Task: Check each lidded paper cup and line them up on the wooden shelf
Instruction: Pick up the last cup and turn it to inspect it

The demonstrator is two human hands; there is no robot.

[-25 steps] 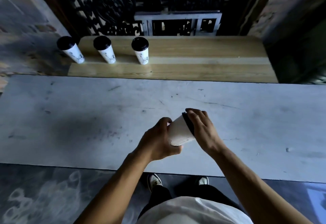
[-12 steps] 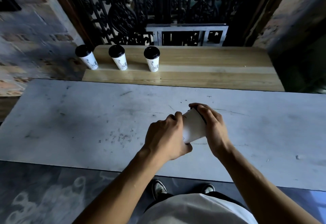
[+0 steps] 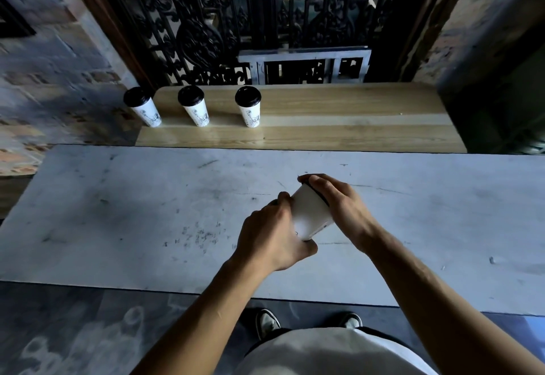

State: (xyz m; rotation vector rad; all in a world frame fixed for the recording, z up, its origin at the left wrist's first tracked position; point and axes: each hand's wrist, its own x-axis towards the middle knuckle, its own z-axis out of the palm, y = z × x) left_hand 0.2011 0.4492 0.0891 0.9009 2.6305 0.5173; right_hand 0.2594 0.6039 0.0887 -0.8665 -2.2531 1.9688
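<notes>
Both hands hold one white paper cup point(image 3: 310, 213) tilted over the grey table. My left hand point(image 3: 272, 237) wraps its body and base. My right hand point(image 3: 339, 203) covers its black lid, most of which is hidden. Three more white cups with black lids stand upright in a row at the left end of the wooden shelf point(image 3: 339, 117): the left cup point(image 3: 143, 106), the middle cup point(image 3: 195, 106) and the right cup point(image 3: 250, 106).
The grey scuffed table point(image 3: 147, 212) lies between me and the shelf. A black ornate iron grille point(image 3: 224, 20) rises behind the shelf. Brick walls stand at left and right. My shoes point(image 3: 267, 320) show below the table's near edge.
The held cup has been lifted slightly away from me and turned between both hands. The view has tilted upward, showing more of the grille. The three shelf cups have not moved.
</notes>
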